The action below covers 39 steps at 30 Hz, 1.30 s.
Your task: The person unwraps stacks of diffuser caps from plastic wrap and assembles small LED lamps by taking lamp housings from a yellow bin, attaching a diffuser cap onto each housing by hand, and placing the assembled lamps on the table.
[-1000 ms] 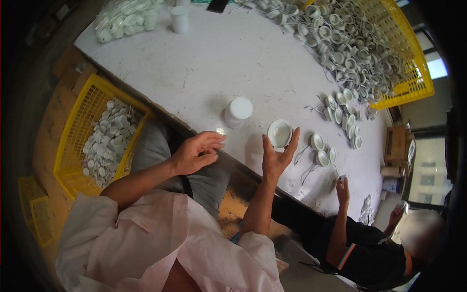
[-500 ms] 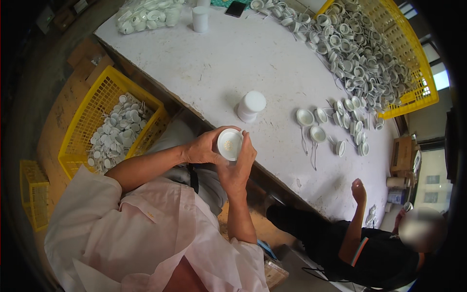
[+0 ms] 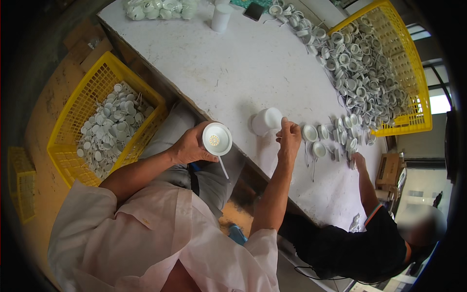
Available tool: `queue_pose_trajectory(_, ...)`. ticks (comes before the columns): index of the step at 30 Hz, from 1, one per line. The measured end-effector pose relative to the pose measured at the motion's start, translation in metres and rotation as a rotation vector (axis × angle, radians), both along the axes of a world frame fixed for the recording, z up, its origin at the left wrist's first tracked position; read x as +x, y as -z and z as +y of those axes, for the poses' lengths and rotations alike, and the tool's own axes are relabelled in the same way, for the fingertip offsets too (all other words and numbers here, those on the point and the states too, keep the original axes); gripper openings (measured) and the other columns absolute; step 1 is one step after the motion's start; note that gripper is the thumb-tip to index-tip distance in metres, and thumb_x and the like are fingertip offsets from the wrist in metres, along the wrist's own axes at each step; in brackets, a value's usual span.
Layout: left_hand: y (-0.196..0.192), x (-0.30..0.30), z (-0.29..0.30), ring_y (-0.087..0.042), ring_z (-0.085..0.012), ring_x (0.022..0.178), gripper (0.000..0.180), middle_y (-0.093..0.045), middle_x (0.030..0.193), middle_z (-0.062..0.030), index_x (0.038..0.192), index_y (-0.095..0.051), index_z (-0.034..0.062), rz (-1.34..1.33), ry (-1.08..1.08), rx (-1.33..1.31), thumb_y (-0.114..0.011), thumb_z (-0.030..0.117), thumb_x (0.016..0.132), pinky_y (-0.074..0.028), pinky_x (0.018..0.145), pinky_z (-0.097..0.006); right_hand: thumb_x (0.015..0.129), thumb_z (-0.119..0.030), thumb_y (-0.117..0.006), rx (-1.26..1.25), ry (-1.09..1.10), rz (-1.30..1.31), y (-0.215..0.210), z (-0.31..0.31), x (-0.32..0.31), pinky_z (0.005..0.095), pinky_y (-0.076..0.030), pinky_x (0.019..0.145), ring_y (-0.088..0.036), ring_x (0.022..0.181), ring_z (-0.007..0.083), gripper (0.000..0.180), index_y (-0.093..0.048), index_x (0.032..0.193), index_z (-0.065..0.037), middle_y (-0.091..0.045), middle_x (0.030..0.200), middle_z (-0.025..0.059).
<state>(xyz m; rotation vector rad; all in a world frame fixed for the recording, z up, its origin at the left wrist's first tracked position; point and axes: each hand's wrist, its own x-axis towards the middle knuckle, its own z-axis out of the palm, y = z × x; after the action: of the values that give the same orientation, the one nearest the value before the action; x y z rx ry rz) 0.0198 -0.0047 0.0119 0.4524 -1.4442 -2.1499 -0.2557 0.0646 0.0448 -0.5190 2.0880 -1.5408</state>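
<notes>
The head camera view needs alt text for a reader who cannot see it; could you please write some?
The left hand holds a round white lamp fitting while the right hand reaches beside a white cylinder on a white table, between two yellow crates of similar parts.

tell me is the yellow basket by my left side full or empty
Partly full: the yellow basket holds a heap of small white round parts, with bare mesh showing above them.

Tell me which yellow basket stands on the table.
The yellow basket at the far right, heaped with white round housings, stands on the white table. The other yellow basket sits lower, beside the table.
</notes>
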Motion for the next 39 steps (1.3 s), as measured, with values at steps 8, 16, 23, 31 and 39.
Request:
queue_pose_trajectory(8, 0.015, 0.012, -0.01, -0.048, -0.0151, 0.116, 0.084, -0.049, 0.122, -0.0051, 0.132, -0.036, 0.0041, 0.014, -0.016, 0.019, -0.084, 0.003, 0.063, -0.043, 0.099, -0.031, 0.086, -0.031, -0.066, -0.002, -0.098, 0.095, 0.016, -0.015, -0.003, 0.0201, -0.03, 0.04, -0.038, 0.045, 0.0053, 0.031, -0.051, 0.073, -0.007, -0.045, 0.056, -0.0025)
queue_pose_trajectory(16, 0.025, 0.014, -0.014, -0.046, -0.0159, 0.12, 0.089, -0.049, 0.127, -0.005, 0.136, -0.034, 0.0049, -0.022, 0.048, 0.094, -0.084, 0.004, 0.062, -0.039, 0.102, -0.032, 0.089, -0.023, -0.064, -0.241, 0.051, -0.256, 0.01, -0.003, -0.007, 0.0172, -0.026, 0.041, -0.034, 0.047, 0.0024, 0.026, -0.053, 0.072, -0.008, -0.046, 0.06, -0.0032)
queue_pose_trajectory(23, 0.015, 0.013, -0.014, -0.048, -0.0145, 0.116, 0.081, -0.048, 0.123, -0.0053, 0.132, -0.035, 0.0047, -0.064, 0.09, 0.002, -0.082, 0.003, 0.066, -0.044, 0.099, -0.031, 0.089, -0.008, -0.061, -0.512, 0.105, -0.388, 0.003, 0.045, 0.02, 0.0169, -0.045, 0.055, -0.053, 0.065, 0.0069, 0.012, -0.054, 0.097, -0.002, -0.061, 0.088, 0.0058)
queue_pose_trajectory(31, 0.006, -0.014, -0.008, -0.048, -0.0138, 0.115, 0.083, -0.051, 0.122, -0.0053, 0.134, -0.035, 0.0034, -0.118, 0.21, -0.042, -0.08, 0.002, 0.064, -0.042, 0.098, -0.031, 0.088, -0.007, -0.06, -0.5, 0.087, -0.518, 0.018, 0.071, 0.085, 0.0204, -0.042, 0.052, -0.054, 0.063, 0.0097, 0.009, -0.055, 0.095, -0.006, -0.062, 0.085, 0.0042)
queue_pose_trajectory(39, 0.015, -0.019, -0.006, -0.049, -0.0177, 0.115, 0.091, -0.05, 0.122, -0.0076, 0.137, -0.031, 0.004, -0.127, 0.298, 0.025, -0.082, 0.003, 0.063, -0.041, 0.1, -0.035, 0.086, -0.01, -0.065, -0.25, 0.037, -0.587, 0.031, 0.055, 0.126, 0.0186, -0.042, 0.046, -0.049, 0.054, 0.0071, 0.015, -0.06, 0.098, -0.004, -0.06, 0.075, 0.0012)
